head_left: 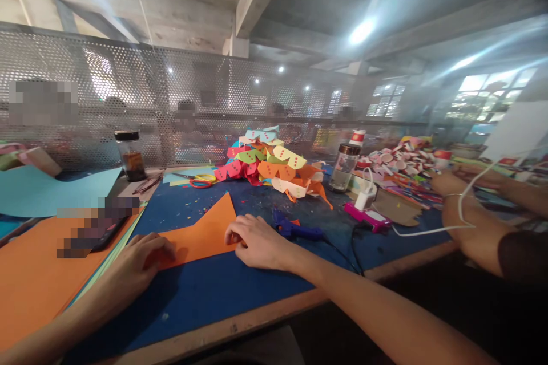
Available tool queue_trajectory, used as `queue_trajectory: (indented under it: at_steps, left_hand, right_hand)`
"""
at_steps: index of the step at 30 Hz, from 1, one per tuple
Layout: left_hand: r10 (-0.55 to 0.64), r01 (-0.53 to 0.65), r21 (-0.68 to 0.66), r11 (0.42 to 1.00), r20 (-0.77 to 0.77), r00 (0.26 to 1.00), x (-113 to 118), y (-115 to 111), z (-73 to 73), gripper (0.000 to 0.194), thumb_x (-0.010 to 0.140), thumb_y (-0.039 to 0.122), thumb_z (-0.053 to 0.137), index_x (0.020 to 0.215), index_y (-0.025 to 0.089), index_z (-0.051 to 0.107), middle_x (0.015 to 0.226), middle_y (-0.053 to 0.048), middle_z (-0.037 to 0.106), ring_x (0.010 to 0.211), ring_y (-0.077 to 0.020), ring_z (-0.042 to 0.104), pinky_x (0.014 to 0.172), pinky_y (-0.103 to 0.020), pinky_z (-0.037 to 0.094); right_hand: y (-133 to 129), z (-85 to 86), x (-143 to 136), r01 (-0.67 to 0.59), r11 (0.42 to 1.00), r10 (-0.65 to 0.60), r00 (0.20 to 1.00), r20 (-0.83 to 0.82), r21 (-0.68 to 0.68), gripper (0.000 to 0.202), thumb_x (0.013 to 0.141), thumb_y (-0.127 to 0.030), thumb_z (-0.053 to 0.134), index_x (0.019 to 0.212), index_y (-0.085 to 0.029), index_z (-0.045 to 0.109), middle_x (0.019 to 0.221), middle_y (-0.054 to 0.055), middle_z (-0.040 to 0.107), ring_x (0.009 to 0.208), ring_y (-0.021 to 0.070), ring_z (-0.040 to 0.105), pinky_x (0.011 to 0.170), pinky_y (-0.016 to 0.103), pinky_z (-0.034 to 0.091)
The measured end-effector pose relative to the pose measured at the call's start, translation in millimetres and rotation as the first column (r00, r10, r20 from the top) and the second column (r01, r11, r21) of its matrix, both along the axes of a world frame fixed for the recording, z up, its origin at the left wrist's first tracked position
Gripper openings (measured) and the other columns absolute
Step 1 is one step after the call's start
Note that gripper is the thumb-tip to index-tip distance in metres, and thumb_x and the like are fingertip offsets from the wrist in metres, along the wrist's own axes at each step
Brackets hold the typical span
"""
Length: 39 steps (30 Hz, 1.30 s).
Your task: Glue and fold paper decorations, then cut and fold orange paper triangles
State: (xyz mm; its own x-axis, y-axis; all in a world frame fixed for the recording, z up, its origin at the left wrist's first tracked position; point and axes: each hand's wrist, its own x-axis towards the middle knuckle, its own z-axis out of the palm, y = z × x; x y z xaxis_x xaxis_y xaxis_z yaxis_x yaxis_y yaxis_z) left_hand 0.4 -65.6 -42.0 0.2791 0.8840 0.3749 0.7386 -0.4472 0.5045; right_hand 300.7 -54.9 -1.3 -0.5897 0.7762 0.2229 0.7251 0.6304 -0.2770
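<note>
A piece of orange paper (201, 234) with a pointed peak lies on the blue table top, between my two hands. My left hand (148, 254) is closed at its left end, fingers curled over the edge. At the right end my right hand (259, 242) is also closed, its bent fingers on the paper's edge; the fingertips are partly hidden. Just beyond my right hand lies a blue glue gun (297, 228) with a black cord. Behind the orange paper is a heap of colourful folded paper pieces (274, 165) with dotted markings. Yellow-handled scissors (203, 181) lie to its left.
Orange sheets (34, 274) and a phone (111, 228) are at the left, near a jar of dark drink (132, 157). A second jar (343, 168) stands near a pink power strip (368, 217) with a white cable. A co-worker's arms (475, 222) reach in at right.
</note>
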Motion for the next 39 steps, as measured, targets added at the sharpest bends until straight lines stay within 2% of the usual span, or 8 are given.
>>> queue_trajectory:
  at_steps: [7,12,15,18,26,30,34,39]
  left_hand:
    - [-0.122,0.124,-0.061,0.990,0.042,0.992,-14,-3,-4.7,0.026,0.082,0.023,0.046,0.088,0.026,0.071,0.100,-0.006,0.071,0.100,-0.0266,0.064,0.093,-0.039,0.049]
    - [-0.058,0.062,-0.050,0.997,0.075,0.995,-14,2,5.5,0.032,0.079,0.022,0.041,0.095,0.024,0.069,0.106,-0.007,0.071,0.109,-0.0274,0.063,0.100,-0.043,0.047]
    - [0.009,-0.009,-0.111,0.994,0.000,1.000,-2,13,24.8,0.033,0.083,0.039,0.047,0.102,0.024,0.069,0.116,-0.009,0.071,0.113,-0.0303,0.063,0.102,-0.046,0.046]
    - [-0.014,0.012,-0.138,0.990,-0.011,1.000,19,31,37.4,0.044,0.084,0.050,0.047,0.109,0.022,0.068,0.123,-0.011,0.070,0.118,-0.0310,0.062,0.104,-0.046,0.046]
    - [-0.105,0.099,-0.212,0.972,-0.018,0.994,57,76,26.6,0.030,0.084,0.038,0.064,0.108,0.021,0.068,0.113,-0.009,0.073,0.107,-0.0288,0.067,0.098,-0.046,0.049]
    - [-0.094,0.101,-0.290,0.952,0.039,0.995,55,93,21.6,0.030,0.093,0.035,0.066,0.116,0.016,0.063,0.110,-0.007,0.069,0.100,-0.0227,0.067,0.093,-0.046,0.053]
    - [-0.053,0.096,-0.383,0.919,0.122,0.991,55,108,20.1,0.031,0.095,0.034,0.065,0.120,0.016,0.061,0.113,-0.007,0.067,0.094,-0.0196,0.067,0.082,-0.040,0.058]
    - [-0.046,0.166,-0.467,0.869,0.258,0.965,58,108,36.2,0.028,0.093,0.033,0.067,0.114,0.015,0.064,0.095,-0.003,0.068,0.076,-0.0147,0.065,0.068,-0.031,0.056]
  right_hand:
    - [13,6.8,-1,0.097,0.990,-0.100,0.995,0.026,0.099,0.019,0.085,-0.004,0.053,0.091,-0.018,0.064,0.103,0.006,0.068,0.099,0.0225,0.058,0.088,0.039,0.035]
    - [24,3.7,-9,0.081,0.990,-0.084,0.996,0.022,0.117,0.027,0.095,-0.032,0.063,0.119,-0.019,0.061,0.126,0.010,0.063,0.118,0.0271,0.053,0.099,0.043,0.035]
    - [25,1.3,-10,0.057,0.994,-0.061,0.997,0.042,0.090,0.038,0.094,-0.041,0.066,0.124,-0.019,0.060,0.128,0.011,0.063,0.121,0.0287,0.053,0.100,0.045,0.036]
    - [25,0.6,-10,0.048,0.996,-0.053,0.997,0.052,0.077,0.036,0.094,-0.041,0.067,0.122,-0.019,0.062,0.127,0.011,0.065,0.120,0.0288,0.054,0.101,0.045,0.036]
    - [29,-4.1,-10,0.050,0.993,-0.051,0.999,0.002,0.109,0.039,0.092,-0.044,0.068,0.120,-0.018,0.062,0.120,0.010,0.064,0.112,0.0276,0.058,0.096,0.044,0.039]
    - [31,-7.2,-12,0.019,0.990,-0.014,0.999,-0.038,0.136,0.036,0.091,-0.036,0.070,0.122,-0.019,0.061,0.119,0.010,0.061,0.110,0.0261,0.059,0.096,0.043,0.040]
    - [32,-9.1,-14,0.005,0.985,0.007,0.998,-0.070,0.170,0.023,0.095,-0.014,0.061,0.117,-0.019,0.063,0.117,0.008,0.062,0.108,0.0232,0.061,0.094,0.040,0.041]
    - [32,-7.0,-14,0.028,0.977,0.000,0.991,-0.131,0.211,0.031,0.093,-0.001,0.054,0.115,-0.020,0.064,0.113,0.006,0.064,0.106,0.0202,0.062,0.091,0.036,0.042]
